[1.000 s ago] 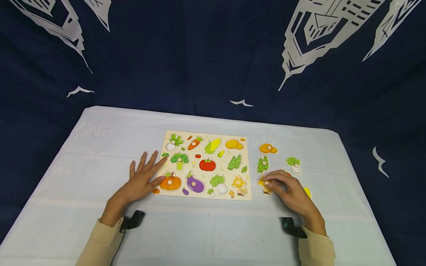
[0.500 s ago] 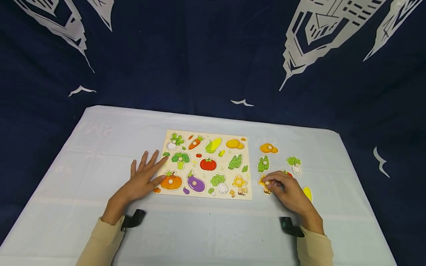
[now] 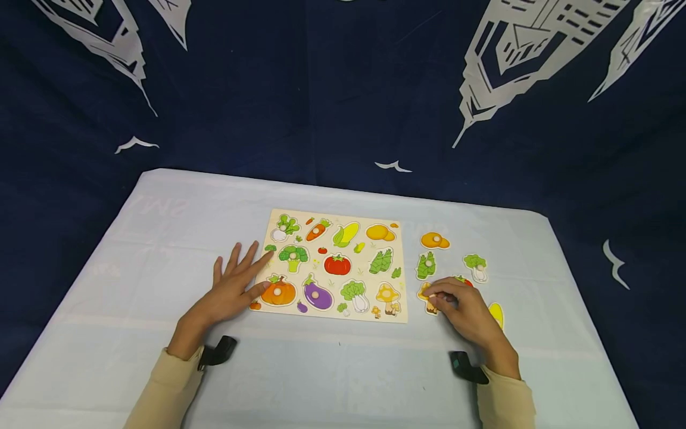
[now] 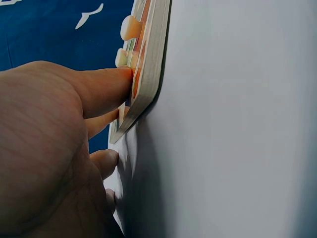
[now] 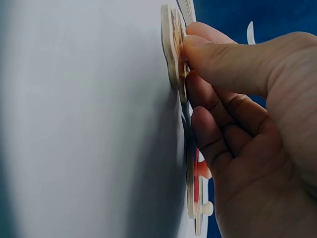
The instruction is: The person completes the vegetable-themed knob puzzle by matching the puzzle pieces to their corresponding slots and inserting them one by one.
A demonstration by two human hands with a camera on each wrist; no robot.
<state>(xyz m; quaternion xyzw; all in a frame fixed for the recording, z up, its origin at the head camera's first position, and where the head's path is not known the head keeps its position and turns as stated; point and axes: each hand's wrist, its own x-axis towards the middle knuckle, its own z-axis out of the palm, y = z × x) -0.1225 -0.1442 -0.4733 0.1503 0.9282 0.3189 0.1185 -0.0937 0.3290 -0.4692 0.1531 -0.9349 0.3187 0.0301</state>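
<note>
A wooden vegetable puzzle board [image 3: 360,262] lies flat on the white-covered table. My left hand [image 3: 227,298] rests on its left edge, fingers spread, with the thumb near the knobbed pumpkin piece [image 3: 279,292]. In the left wrist view the thumb [image 4: 106,89] touches the board's edge [image 4: 153,64]. Right of the board, my right hand [image 3: 468,316] pinches a mushroom puzzle piece [image 3: 423,292] between thumb and forefinger, partly covering it. Seen from the right wrist, the mushroom piece [image 5: 170,52] is edge-on; whether it is off the table I cannot tell.
Loose pieces lie right of the board: potato [image 3: 432,240], asparagus [image 3: 426,266], bok choy [image 3: 476,267], a tomato [image 3: 465,280] mostly behind the right hand, and a partly hidden yellow piece [image 3: 496,313]. Turnip [image 3: 284,227], carrot [image 3: 318,230], broccoli [image 3: 293,256] and eggplant [image 3: 318,296] pieces sit in the board.
The head view has shifted slightly, so everything sits a little further right. The hands keep nearly the same places, the right one still pinching the mushroom piece.
</note>
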